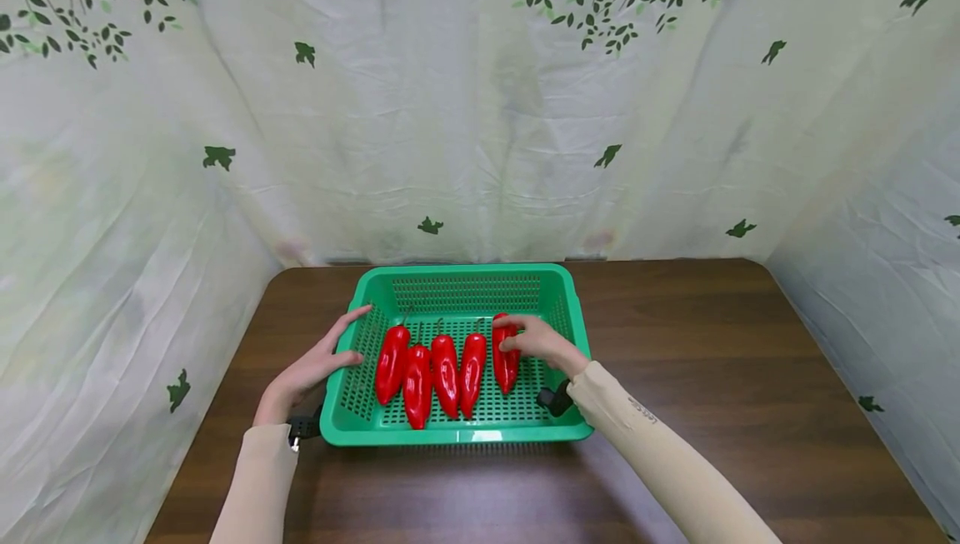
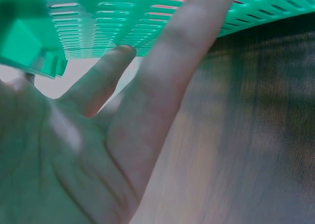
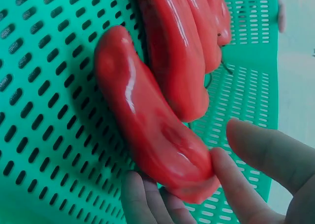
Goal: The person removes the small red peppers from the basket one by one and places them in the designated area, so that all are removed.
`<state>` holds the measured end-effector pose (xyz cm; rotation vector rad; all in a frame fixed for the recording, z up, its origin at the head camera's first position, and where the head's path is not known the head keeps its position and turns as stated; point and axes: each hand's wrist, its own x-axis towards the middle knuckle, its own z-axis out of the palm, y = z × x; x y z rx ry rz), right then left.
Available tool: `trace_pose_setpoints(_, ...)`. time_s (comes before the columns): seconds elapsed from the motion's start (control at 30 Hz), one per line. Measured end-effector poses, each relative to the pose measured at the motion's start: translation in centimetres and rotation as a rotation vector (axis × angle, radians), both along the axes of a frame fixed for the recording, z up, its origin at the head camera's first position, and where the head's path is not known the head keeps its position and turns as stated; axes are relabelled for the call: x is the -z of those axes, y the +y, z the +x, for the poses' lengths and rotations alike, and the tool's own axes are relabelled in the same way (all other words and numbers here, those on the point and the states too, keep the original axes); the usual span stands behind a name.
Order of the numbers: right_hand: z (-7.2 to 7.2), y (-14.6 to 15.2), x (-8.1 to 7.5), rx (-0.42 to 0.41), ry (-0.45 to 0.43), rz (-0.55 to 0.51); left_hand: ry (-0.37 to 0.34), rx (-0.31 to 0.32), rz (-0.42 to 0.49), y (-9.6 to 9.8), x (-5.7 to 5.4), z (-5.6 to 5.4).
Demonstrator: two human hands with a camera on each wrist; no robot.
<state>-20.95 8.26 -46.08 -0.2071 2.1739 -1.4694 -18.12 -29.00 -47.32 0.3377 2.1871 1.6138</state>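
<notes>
Several long, glossy red peppers lie side by side in a green plastic basket [image 1: 457,437]. My right hand [image 1: 536,340] grips the rightmost red pepper [image 1: 506,369] around its upper end. In the right wrist view, fingertips [image 3: 135,187] curl behind that pepper and another finger touches its near end, while one finger stands off it. The neighbouring pepper [image 3: 172,61] lies right beside it. At the basket's left side, my left hand [image 1: 318,365] rests with extended fingers at the rim. The left wrist view has its straight fingers [image 2: 157,81] against the slotted wall [image 2: 113,22].
The basket stands on a dark brown wooden table [image 1: 675,344], near its back edge. A pale cloth [image 1: 480,111] printed with leaves and branches hangs behind and along both sides. Dark straps with wrist cameras [image 1: 555,399] sit at both wrists.
</notes>
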Motion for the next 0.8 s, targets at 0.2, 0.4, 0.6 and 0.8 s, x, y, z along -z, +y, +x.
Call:
trace_pose_setpoints(0.2, -0.1, 0.0, -0.1, 0.031, 0.019, -0.062, 0.0, -0.002, 0.0, 0.0, 0.0, 0.1)
trace_pose_setpoints(0.4, -0.2, 0.0, -0.4, 0.073, 0.006, -0.138, -0.008, -0.01, -0.002, 0.0, 0.1, 0.0)
trace_pose_setpoints(0.6, -0.2, 0.0, -1.0, 0.098, -0.01, -0.21, -0.023, -0.017, 0.001, -0.1, 0.1, 0.1)
trace_pose_setpoints(0.8, -0.2, 0.3, -1.2, 0.121, 0.026, -0.216, -0.01, -0.023, -0.008, 0.1, 0.0, 0.1)
